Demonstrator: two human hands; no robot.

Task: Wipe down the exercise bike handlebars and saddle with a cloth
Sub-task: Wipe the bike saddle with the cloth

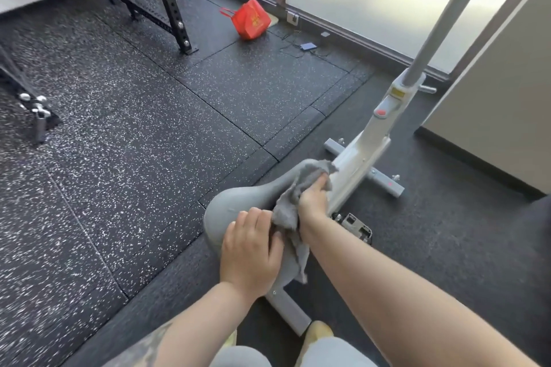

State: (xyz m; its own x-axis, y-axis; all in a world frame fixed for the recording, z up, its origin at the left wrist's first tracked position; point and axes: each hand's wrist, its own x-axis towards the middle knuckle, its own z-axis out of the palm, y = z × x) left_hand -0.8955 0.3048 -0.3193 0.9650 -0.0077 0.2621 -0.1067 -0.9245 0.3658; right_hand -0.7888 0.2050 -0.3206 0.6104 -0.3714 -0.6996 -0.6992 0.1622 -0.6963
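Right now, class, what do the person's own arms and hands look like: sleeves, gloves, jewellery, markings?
Both forearms are bare, with no sleeves in view. The left hand and right hand wear no gloves, and no rings or watch show. A dark tattoo marks the left forearm near the picture's bottom edge.

The floor [143, 116] is laid with black rubber tiles flecked white; toward 3 o'clock it turns to plainer dark matting. At 12 o'clock a red bag [252, 19] lies tipped over near the window wall, with a small blue device [308, 46] and thin cables just beside it at 1 o'clock. A black perforated rack [162, 0] stands at 11 o'clock. The white exercise bike's grey crossbar feet [378, 176] rest on the matting right of centre.
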